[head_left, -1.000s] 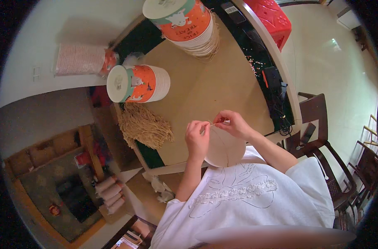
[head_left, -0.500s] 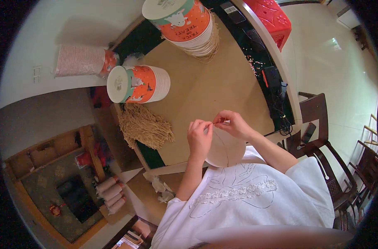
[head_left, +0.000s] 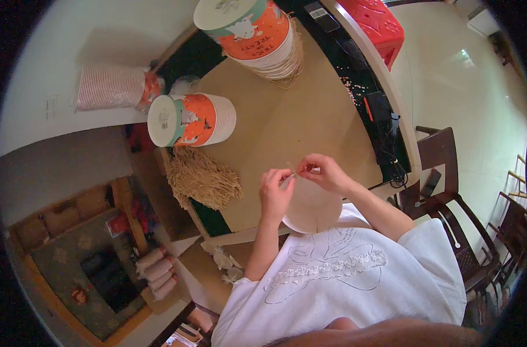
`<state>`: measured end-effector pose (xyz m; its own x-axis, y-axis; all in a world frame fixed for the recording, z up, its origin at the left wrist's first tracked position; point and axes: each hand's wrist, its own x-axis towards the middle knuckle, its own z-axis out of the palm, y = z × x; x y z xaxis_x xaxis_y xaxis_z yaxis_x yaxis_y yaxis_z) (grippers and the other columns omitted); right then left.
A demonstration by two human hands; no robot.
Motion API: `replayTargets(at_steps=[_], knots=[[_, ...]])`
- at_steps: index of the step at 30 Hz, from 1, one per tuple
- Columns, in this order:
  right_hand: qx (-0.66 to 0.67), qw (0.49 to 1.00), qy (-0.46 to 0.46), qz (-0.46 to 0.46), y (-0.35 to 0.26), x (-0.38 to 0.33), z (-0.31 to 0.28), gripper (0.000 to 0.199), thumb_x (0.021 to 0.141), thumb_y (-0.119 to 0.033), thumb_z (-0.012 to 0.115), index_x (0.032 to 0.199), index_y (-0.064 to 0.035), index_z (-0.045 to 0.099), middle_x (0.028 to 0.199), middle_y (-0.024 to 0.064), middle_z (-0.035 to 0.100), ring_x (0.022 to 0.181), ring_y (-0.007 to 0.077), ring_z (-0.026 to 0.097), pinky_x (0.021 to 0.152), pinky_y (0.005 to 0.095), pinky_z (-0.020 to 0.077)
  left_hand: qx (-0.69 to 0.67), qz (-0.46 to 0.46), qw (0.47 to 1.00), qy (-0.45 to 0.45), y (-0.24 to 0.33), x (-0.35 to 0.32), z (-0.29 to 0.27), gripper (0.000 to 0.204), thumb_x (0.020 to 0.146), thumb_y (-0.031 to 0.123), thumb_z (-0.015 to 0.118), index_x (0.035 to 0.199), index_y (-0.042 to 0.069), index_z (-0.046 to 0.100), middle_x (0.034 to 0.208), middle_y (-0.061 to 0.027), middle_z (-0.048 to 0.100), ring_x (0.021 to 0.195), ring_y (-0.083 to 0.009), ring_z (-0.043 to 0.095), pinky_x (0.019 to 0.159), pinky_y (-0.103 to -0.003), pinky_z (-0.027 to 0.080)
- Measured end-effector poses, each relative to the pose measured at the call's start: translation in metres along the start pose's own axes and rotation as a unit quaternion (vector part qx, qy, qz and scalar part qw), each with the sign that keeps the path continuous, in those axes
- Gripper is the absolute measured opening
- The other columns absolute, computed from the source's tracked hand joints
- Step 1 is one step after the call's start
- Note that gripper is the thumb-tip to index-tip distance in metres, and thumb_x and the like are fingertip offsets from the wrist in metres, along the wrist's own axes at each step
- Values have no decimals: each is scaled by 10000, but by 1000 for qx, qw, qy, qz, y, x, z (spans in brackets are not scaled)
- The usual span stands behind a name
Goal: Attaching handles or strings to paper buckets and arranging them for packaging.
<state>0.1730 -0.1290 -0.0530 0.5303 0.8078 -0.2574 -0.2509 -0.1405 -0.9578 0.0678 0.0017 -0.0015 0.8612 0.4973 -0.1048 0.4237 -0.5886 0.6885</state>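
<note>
While seen from above through a fisheye head camera:

Landmark: tan cardboard tabletop (head_left: 298,124), slanting from upper centre down toward the person.

Left hand (head_left: 275,194): over the near end of the tabletop, fingers drawn together, tips pinching the rim of the paper piece and a thin pale string.

Right hand (head_left: 324,172): just beside the left hand, over the same near end, thumb and forefinger pinched on the other end of the string; fingertips of both hands nearly touching.

Thin string (head_left: 292,169): short, pale, held between the two hands; too fine to make out more.

Round white paper piece (head_left: 312,208): cup- or bowl-shaped, held at the near edge of the tabletop, overhanging it toward the white shirt (head_left: 344,277).

Tan fibre bundle (head_left: 201,178): loose heap of strings on the left edge of the tabletop, near the left hand but apart from it.

Orange printed stack lying on its side (head_left: 191,120): at the left side of the tabletop, just beyond the fibre bundle.

Upright orange printed stack (head_left: 255,34): at the far end of the tabletop.

Sleeve of pink striped cups (head_left: 110,88): off the tabletop, to its left, on a white surface.

Red plastic stool (head_left: 382,23): beyond the right edge of the tabletop.

Dark wooden chair (head_left: 443,173): right of the tabletop, beside the person.
</note>
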Motion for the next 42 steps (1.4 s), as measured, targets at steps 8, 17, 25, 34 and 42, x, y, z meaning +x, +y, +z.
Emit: replayTargets(at_steps=[8,17,25,34,42], knots=[[6,1000,12,23,-6,-5,-2,97,792,9,620,873,-21,577,833,36,577,808,118,559,743,262,482,-2,60,998,21,-4,-2,5,114,695,19,686,781,48,617,829,-77,596,826,-251,571,745,-341,453],[-117,986,90,-78,-4,-15,-1,151,752,13,642,877,-25,567,848,67,556,807,181,565,713,285,480,47,92,994,22,3,-14,8,130,672,17,699,768,66,626,982,-73,549,971,-261,510,845,-370,423],[-257,936,171,-168,-27,-34,9,183,704,-6,655,861,-77,593,906,77,555,879,277,514,748,358,434,-4,45,988,149,-8,-24,13,173,676,23,705,813,76,614,907,-76,544,879,-264,528,759,-364,444],[-365,908,-26,-205,-41,3,2,177,735,-8,594,880,-109,599,862,63,563,879,263,519,734,360,401,149,94,972,158,0,-17,21,127,737,133,700,801,63,617,799,-69,491,772,-254,496,684,-375,419],[-311,924,-10,-221,-28,11,2,137,710,-38,567,842,-73,563,801,117,522,780,320,525,666,408,425,94,51,976,189,0,-15,33,117,758,157,683,808,62,634,800,-63,499,772,-256,498,695,-384,416]])
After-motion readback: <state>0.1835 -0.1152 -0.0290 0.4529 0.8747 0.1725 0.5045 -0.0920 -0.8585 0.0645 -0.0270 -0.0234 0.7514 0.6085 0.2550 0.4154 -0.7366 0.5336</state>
